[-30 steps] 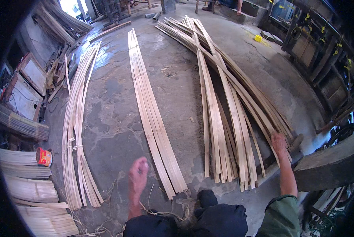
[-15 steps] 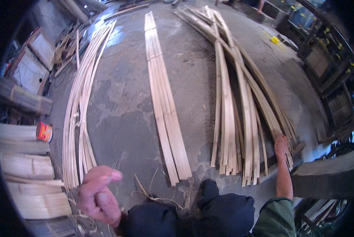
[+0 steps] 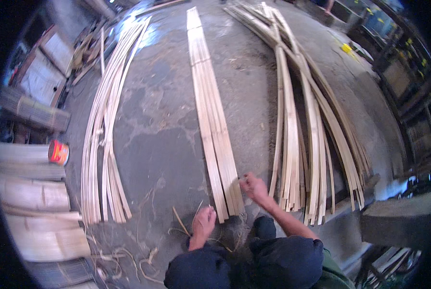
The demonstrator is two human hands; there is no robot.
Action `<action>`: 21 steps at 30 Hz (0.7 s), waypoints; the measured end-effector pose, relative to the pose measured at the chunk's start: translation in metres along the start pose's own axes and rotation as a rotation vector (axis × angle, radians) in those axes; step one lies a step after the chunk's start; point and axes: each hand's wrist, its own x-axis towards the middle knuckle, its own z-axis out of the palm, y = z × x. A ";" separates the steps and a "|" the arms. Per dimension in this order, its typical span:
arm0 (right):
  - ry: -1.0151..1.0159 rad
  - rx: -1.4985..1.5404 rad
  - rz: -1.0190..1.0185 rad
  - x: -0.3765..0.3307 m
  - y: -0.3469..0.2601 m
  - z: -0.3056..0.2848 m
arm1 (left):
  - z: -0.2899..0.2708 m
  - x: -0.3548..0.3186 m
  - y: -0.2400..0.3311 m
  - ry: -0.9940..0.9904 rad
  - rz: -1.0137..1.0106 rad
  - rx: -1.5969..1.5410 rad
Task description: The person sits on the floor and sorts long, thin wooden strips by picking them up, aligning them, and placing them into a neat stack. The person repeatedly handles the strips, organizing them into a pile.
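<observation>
Flat slat row point(image 3: 210, 111) lies between left strip bundle point(image 3: 104, 125) and right pile point(image 3: 302, 125).

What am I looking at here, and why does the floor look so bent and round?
This is no machine: a person wears a wide fisheye camera on the head, looking down, so straight edges curve toward the rim. Both bare hands are the person's own. The left hand rests low by the near end of the flat middle row of bamboo strips on the concrete floor. The right hand touches that row's right edge. Whether either hand grips anything is hard to tell. A thin curved bundle lies to the left, a crossed pile to the right. An orange can stands by split bamboo at far left.
</observation>
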 end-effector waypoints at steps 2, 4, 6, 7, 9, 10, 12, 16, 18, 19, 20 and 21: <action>-0.044 0.010 0.095 0.008 -0.037 0.019 | 0.019 -0.021 -0.024 0.037 0.056 -0.014; -0.117 -0.002 0.257 0.003 -0.066 0.007 | 0.019 -0.030 -0.002 0.104 0.083 0.052; -0.031 0.120 0.278 0.003 -0.051 0.013 | 0.027 -0.028 -0.002 0.102 0.082 0.062; 0.020 0.170 0.268 0.005 -0.041 0.015 | 0.029 -0.024 -0.001 0.101 0.085 0.066; 0.069 0.332 0.300 0.005 -0.028 0.013 | 0.030 -0.019 -0.003 0.074 0.083 0.046; 0.066 0.446 0.344 0.005 -0.024 0.005 | 0.028 -0.017 -0.005 0.066 0.076 0.038; 0.112 0.606 0.392 0.007 -0.030 -0.017 | 0.029 -0.015 -0.012 0.056 0.065 0.041; 0.328 0.556 0.255 -0.007 -0.092 -0.107 | 0.021 -0.016 -0.018 0.057 0.076 0.078; 0.427 0.535 0.250 -0.018 -0.101 -0.136 | 0.024 -0.016 -0.016 0.049 0.093 0.086; 0.470 0.530 0.181 -0.020 -0.090 -0.136 | 0.025 -0.016 -0.015 0.050 0.099 0.093; 0.512 0.526 0.113 -0.023 -0.080 -0.135 | 0.025 -0.015 -0.014 0.055 0.095 0.094; 0.511 0.483 0.131 -0.026 -0.080 -0.141 | 0.025 -0.016 -0.014 0.062 0.087 0.096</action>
